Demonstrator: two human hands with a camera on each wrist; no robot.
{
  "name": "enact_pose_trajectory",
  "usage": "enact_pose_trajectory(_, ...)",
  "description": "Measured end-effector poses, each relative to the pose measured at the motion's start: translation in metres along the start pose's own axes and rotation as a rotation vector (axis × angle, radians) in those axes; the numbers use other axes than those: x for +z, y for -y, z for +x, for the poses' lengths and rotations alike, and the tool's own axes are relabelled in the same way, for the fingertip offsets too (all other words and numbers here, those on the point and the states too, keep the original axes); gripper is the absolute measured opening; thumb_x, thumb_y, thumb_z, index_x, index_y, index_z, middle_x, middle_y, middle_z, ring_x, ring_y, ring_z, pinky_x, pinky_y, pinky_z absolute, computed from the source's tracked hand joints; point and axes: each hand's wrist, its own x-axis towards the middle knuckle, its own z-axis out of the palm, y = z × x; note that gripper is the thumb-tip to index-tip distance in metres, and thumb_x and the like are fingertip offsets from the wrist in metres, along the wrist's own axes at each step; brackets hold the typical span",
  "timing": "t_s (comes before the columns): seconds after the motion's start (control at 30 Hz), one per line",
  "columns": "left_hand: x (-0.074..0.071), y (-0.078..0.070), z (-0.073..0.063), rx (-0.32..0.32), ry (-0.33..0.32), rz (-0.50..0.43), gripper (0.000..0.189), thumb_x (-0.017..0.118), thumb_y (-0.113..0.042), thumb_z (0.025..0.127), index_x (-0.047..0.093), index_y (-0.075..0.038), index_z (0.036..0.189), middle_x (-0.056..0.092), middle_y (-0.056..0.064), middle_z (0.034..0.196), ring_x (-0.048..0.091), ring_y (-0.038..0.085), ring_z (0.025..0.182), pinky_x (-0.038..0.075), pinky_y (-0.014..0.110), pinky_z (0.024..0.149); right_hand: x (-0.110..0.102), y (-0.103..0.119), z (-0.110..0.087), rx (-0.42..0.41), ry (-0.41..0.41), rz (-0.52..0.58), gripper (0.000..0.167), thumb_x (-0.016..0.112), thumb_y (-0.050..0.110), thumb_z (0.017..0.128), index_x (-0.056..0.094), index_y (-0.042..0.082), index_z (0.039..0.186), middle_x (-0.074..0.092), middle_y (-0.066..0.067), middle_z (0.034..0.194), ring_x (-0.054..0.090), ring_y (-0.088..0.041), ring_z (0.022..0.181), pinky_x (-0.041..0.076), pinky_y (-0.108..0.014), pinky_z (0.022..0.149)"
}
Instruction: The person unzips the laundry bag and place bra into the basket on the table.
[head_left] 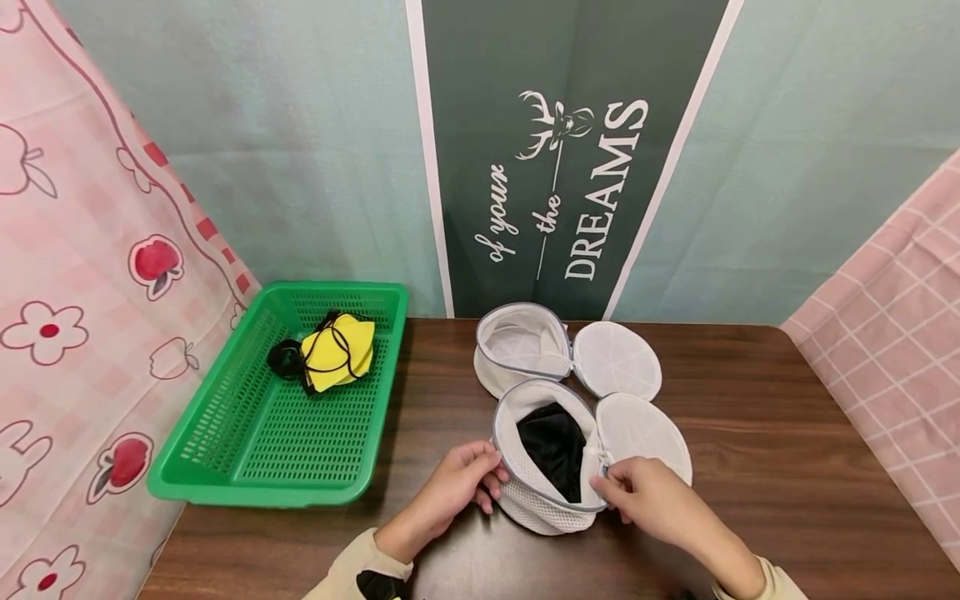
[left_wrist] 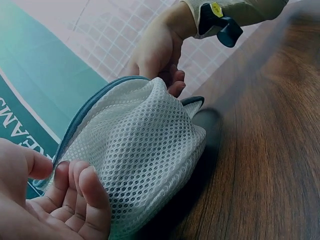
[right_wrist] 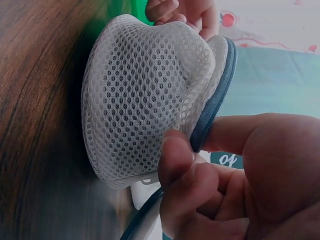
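A round white mesh laundry bag (head_left: 542, 510) with a grey-blue zip rim stands on the table, its lid (head_left: 647, 435) folded open to the right. Inside lies a black cloth item (head_left: 553, 446) whose kind does not show. My left hand (head_left: 463, 477) pinches the rim on the left side, thumb above and fingers below. On the right, near the lid's hinge, my right hand (head_left: 651, 493) pinches the zip rim between thumb and index finger. The right wrist view shows this right hand (right_wrist: 215, 185) up close at the zip edge of the mesh bag (right_wrist: 145, 100).
A second white mesh bag (head_left: 491, 372) stands just behind, with its round lid (head_left: 618, 360) open. At left, a green plastic basket (head_left: 307, 497) holds folded yellow cloth (head_left: 337, 354) with black cords and a black bundle (head_left: 286, 359). Printed curtains (head_left: 322, 150) surround the wooden table (head_left: 787, 417).
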Motion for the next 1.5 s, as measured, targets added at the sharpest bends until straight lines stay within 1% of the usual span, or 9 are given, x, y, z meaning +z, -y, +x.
enact_pose_trajectory(0.27,0.0,-0.003,-0.003,0.014,-0.017,0.015,0.024,0.052,-0.014,0.105,0.058,0.007,0.097,0.058,0.001,0.081,0.054,0.008,0.063,0.048,0.018,0.048,-0.001,0.002,-0.001,-0.009,-0.007,-0.01,0.044,0.064,0.033,0.101,0.051,0.023,0.06,0.043,0.022,0.047,0.042,0.001,0.047,0.035,-0.018,0.047)
enact_pose_trajectory(0.5,0.002,-0.016,-0.011,0.039,-0.012,0.027,0.021,0.052,-0.011,0.104,0.056,0.007,0.093,0.055,0.001,0.078,0.054,0.007,0.062,0.047,0.017,0.048,0.001,0.002,-0.002,-0.012,-0.011,-0.019,0.044,0.064,0.033,0.101,0.05,0.023,0.06,0.043,0.022,0.048,0.042,0.001,0.048,0.035,-0.018,0.047)
enact_pose_trajectory(0.6,0.002,-0.023,-0.014,0.052,0.02,0.026,0.021,0.051,-0.01,0.103,0.054,0.008,0.092,0.055,0.002,0.079,0.054,0.007,0.062,0.049,0.018,0.049,0.001,0.002,-0.003,-0.012,-0.012,-0.026,0.044,0.064,0.032,0.101,0.05,0.023,0.06,0.042,0.023,0.048,0.042,0.002,0.047,0.035,-0.018,0.047)
enact_pose_trajectory(0.8,0.002,-0.037,-0.018,0.062,0.129,0.05,0.022,0.051,-0.008,0.104,0.053,0.01,0.092,0.056,0.002,0.081,0.056,0.008,0.064,0.052,0.019,0.051,-0.001,0.003,-0.004,-0.008,-0.018,-0.053,0.044,0.064,0.031,0.101,0.049,0.023,0.06,0.042,0.023,0.048,0.041,0.002,0.047,0.034,-0.018,0.047)
enact_pose_trajectory(1.0,-0.001,-0.054,-0.023,0.061,0.2,0.181,0.024,0.052,-0.009,0.103,0.056,0.014,0.098,0.058,0.004,0.082,0.058,0.011,0.068,0.054,0.02,0.053,-0.003,0.004,-0.006,-0.003,-0.024,-0.062,0.045,0.064,0.031,0.101,0.047,0.023,0.06,0.042,0.023,0.048,0.041,0.002,0.048,0.034,-0.018,0.047)
enact_pose_trajectory(1.17,-0.003,-0.068,-0.02,0.059,0.23,0.296,0.021,0.054,-0.007,0.103,0.059,0.011,0.095,0.06,0.007,0.082,0.058,0.012,0.067,0.054,0.021,0.053,-0.003,0.004,-0.006,-0.017,-0.033,-0.077,0.045,0.065,0.029,0.1,0.047,0.024,0.059,0.041,0.023,0.049,0.043,0.003,0.049,0.034,-0.018,0.048)
enact_pose_trajectory(1.23,-0.003,-0.073,-0.017,0.059,0.238,0.322,0.02,0.054,-0.007,0.103,0.059,0.01,0.094,0.06,0.007,0.082,0.058,0.012,0.066,0.053,0.021,0.053,-0.003,0.004,-0.005,-0.024,-0.032,-0.079,0.045,0.065,0.028,0.1,0.047,0.024,0.059,0.041,0.023,0.05,0.043,0.003,0.049,0.034,-0.018,0.048)
enact_pose_trajectory(1.4,0.003,-0.089,-0.007,0.035,0.267,0.364,0.02,0.056,-0.008,0.102,0.059,0.011,0.096,0.062,0.007,0.082,0.059,0.012,0.065,0.054,0.022,0.053,-0.004,0.006,-0.003,-0.031,-0.03,-0.089,0.045,0.065,0.029,0.099,0.047,0.024,0.059,0.041,0.022,0.05,0.042,0.003,0.048,0.034,-0.018,0.047)
enact_pose_trajectory(1.5,0.009,-0.098,0.002,0.012,0.279,0.404,0.018,0.057,-0.007,0.101,0.061,0.01,0.097,0.064,0.01,0.084,0.06,0.012,0.066,0.056,0.023,0.055,-0.004,0.007,-0.003,-0.029,-0.033,-0.097,0.045,0.066,0.029,0.099,0.047,0.025,0.059,0.041,0.022,0.05,0.041,0.003,0.048,0.034,-0.019,0.047)
